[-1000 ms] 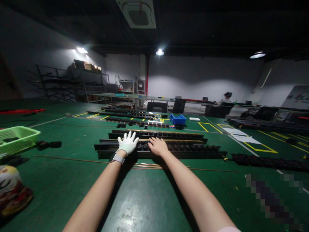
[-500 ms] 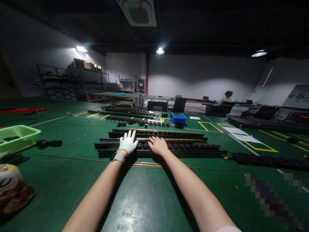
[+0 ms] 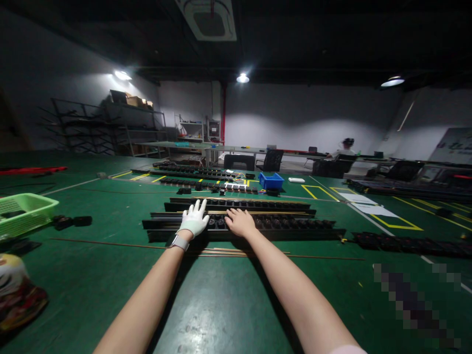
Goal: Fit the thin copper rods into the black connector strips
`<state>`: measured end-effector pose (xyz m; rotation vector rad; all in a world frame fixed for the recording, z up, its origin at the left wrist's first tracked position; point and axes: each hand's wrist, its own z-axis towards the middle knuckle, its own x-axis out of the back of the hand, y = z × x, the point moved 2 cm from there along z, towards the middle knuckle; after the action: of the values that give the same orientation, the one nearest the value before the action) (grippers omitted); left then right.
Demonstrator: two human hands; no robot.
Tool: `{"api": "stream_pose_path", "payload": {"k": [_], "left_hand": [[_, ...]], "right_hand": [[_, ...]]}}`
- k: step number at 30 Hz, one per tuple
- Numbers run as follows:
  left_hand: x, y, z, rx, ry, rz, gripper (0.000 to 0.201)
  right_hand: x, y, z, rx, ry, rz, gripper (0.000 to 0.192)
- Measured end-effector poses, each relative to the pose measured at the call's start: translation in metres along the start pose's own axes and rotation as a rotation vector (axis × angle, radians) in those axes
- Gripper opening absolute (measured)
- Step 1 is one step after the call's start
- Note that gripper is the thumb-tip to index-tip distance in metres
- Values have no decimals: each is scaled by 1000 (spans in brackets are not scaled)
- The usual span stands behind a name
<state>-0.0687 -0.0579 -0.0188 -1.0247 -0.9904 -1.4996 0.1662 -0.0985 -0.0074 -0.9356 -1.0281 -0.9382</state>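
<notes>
long black channel-shaped rails (image 3: 298, 235) lie on the green tabletop (image 3: 210, 305) beneath the white-gloved left hand (image 3: 193, 220) and bare right hand (image 3: 240, 222), both splayed, clasping nothing visible — likely stiff, best held near both ends.

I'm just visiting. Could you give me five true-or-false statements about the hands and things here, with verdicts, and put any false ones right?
1. Both hands wear gloves. False: the left hand wears a white glove, while the right hand is bare.
2. Both hands are at the black rails. True.
3. A red bin stands beyond the rails. False: the blue bin stands there.
4. Thin rods lie on the green table, nearer the camera than the rails. True.
5. A green basket stands on the left side. True.
</notes>
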Motion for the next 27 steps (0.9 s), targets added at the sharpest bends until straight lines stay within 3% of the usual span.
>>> {"api": "stream_pose_path", "payload": {"k": [3, 8, 15, 21, 27], "left_hand": [[3, 0, 0, -6, 4, 7, 81], [2, 0, 0, -82, -162, 34, 64], [1, 0, -2, -17, -10, -23, 81], [-1, -1, 1, -65, -134, 14, 65], [1, -1, -2, -70, -94, -14, 65]], "right_hand": [[1, 0, 0, -9, -17, -5, 62], [1, 0, 0, -3, -17, -10, 63], [0, 1, 2, -10, -29, -11, 63], [-1, 0, 3, -12, -50, -16, 64], [3, 0, 6, -21, -105, -24, 66]]}}
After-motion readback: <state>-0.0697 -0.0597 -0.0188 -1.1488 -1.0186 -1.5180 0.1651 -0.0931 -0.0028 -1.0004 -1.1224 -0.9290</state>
